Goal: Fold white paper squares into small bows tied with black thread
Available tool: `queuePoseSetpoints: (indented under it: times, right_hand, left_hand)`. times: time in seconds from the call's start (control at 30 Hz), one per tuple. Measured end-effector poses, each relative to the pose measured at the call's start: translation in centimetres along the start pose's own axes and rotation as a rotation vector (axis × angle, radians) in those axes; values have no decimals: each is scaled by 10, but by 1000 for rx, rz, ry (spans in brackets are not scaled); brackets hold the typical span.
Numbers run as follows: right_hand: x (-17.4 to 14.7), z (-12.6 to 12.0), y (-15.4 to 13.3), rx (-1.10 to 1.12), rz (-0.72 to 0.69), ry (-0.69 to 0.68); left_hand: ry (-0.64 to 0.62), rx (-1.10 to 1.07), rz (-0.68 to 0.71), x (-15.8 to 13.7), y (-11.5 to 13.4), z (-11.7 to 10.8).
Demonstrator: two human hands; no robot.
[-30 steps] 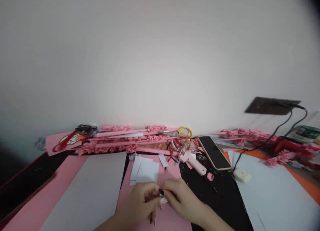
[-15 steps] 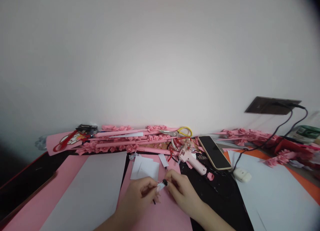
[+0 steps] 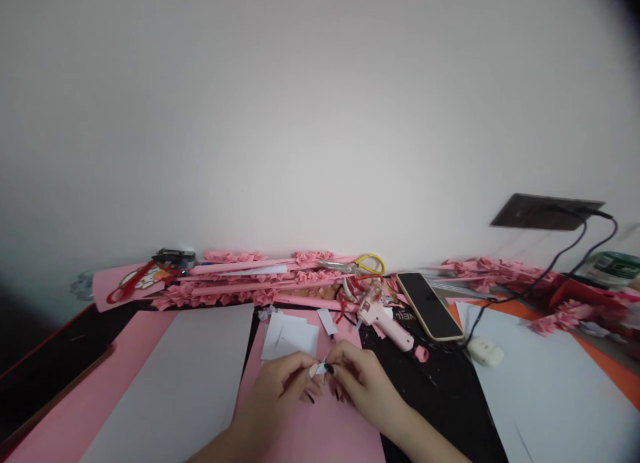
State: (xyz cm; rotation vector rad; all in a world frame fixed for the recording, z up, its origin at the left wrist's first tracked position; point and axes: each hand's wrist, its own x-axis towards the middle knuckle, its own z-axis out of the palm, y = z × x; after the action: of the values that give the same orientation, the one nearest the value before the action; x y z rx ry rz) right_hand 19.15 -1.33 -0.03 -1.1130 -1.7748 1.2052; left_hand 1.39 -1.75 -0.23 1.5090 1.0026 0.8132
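Note:
Between my fingertips is a small piece of white paper point(image 3: 321, 368), held above a pink sheet point(image 3: 320, 429). My left hand point(image 3: 283, 386) pinches its left side with thumb and forefinger. On the other side, my right hand point(image 3: 361, 379) grips the paper in a pinch, dark nails showing. Part of the paper is hidden by the fingers. Just beyond my left hand lie several white paper squares point(image 3: 290, 336). A narrow white paper strip point(image 3: 327, 321) rests past my right hand, close to a pink glue gun point(image 3: 387, 323).
Behind are pink paper flower stems point(image 3: 235, 283) and yellow-handled scissors point(image 3: 350, 265). To the right lie a phone point(image 3: 430, 306), a white earphone case point(image 3: 485, 351) and a large white sheet point(image 3: 545, 389). Another white sheet point(image 3: 175, 376) covers the left. Cables point(image 3: 530, 283) run to a wall socket point(image 3: 545, 211).
My fingertips have drawn closer together on the small white paper, which now shows less between them. More fingers of my right hand are visible beneath. The things around have stayed put.

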Motion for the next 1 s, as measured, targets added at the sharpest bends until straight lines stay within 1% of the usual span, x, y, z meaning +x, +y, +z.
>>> queuePoseSetpoints:
  times: [0.17,0.3,0.37,0.43,0.63,0.8,0.93,1.0]
  right_hand:
    - [-1,0,1,-1,-4,-5]
    - [-2,0,1,-11,-5,-15]
    - [-1,1,2,-4,8,-13]
    - [0,1,2,16,24,-8]
    - [0,2,-1,112,28,-25]
    - [-1,1,-5,97,12,-51]
    - [-1,1,-3,76,9,-51]
    - [-1,0,-2,57,9,-49]
  left_hand:
    - [0,52,-2,1,1,-1]
    - [18,207,25,0,8,-2]
    - [43,300,61,0,11,-3]
    - [57,346,106,0,12,-4]
    - [38,263,157,-1,11,-3]
    - [82,295,207,0,11,-3]
    - [117,274,212,1,9,-4]
    - [133,254,186,0,8,-4]
